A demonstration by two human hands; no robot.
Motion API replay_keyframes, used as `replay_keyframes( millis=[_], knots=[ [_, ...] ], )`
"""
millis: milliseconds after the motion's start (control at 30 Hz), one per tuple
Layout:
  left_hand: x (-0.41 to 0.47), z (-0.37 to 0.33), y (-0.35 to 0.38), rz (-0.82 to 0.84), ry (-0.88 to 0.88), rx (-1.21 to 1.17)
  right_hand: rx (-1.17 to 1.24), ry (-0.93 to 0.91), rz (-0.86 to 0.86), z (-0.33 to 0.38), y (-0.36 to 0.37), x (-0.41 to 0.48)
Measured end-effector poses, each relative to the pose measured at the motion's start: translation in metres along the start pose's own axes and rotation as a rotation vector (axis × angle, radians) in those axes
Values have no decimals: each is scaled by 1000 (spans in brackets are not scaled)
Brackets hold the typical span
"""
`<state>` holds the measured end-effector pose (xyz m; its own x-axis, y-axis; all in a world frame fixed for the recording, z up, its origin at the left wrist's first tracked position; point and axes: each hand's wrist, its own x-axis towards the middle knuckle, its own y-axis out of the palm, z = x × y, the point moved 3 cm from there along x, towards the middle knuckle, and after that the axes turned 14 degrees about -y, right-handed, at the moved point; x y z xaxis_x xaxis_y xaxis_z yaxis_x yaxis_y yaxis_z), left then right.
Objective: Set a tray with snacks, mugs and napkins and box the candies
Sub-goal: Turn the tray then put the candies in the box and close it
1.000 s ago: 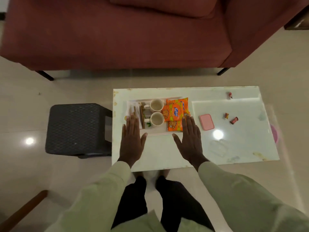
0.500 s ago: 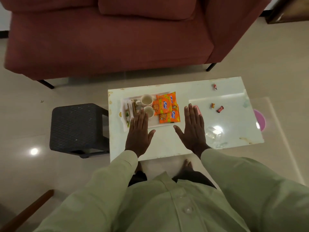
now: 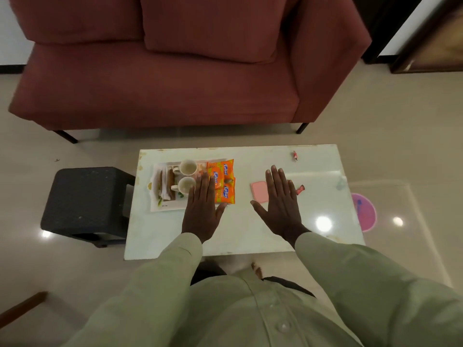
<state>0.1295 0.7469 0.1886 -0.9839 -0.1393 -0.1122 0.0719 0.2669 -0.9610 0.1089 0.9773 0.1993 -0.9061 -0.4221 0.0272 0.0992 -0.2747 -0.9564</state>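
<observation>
A white tray (image 3: 169,206) sits at the left of the white table (image 3: 240,236). On it are two white mugs (image 3: 187,167), folded napkins (image 3: 164,182) and orange snack packets (image 3: 224,180). My left hand (image 3: 203,209) hovers flat and open over the tray's right part, covering part of the packets. My right hand (image 3: 281,205) is flat and open to the right, overlapping a pink candy box (image 3: 258,195). One wrapped candy (image 3: 300,189) lies just right of that hand, another candy (image 3: 295,155) near the far edge.
A dark stool (image 3: 85,204) stands against the table's left side. A red sofa (image 3: 175,71) faces the table from the far side. A pink round object (image 3: 364,212) lies beyond the table's right edge, low down.
The view pulled back and shifted. Both hands moved right relative to the tray: the left now covers the packets, the right sits by the pink box. They hold nothing.
</observation>
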Motion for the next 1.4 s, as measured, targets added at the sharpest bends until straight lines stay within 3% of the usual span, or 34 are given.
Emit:
replay_keyframes(
  millis=[400, 767, 1067, 1400],
  knots=[
    [24, -49, 12, 86, 147, 23, -33, 137, -21, -57, -13, -15],
    [14, -96, 59, 137, 30, -92, 164, 217, -88, -132, -2, -24],
    [-8, -130, 167, 304, -101, -132, 278, 291, -42, -206, 74, -34],
    [-11, -134, 287, 373, -332, -386, 316, 307, -36, -282, 198, -16]
  ],
)
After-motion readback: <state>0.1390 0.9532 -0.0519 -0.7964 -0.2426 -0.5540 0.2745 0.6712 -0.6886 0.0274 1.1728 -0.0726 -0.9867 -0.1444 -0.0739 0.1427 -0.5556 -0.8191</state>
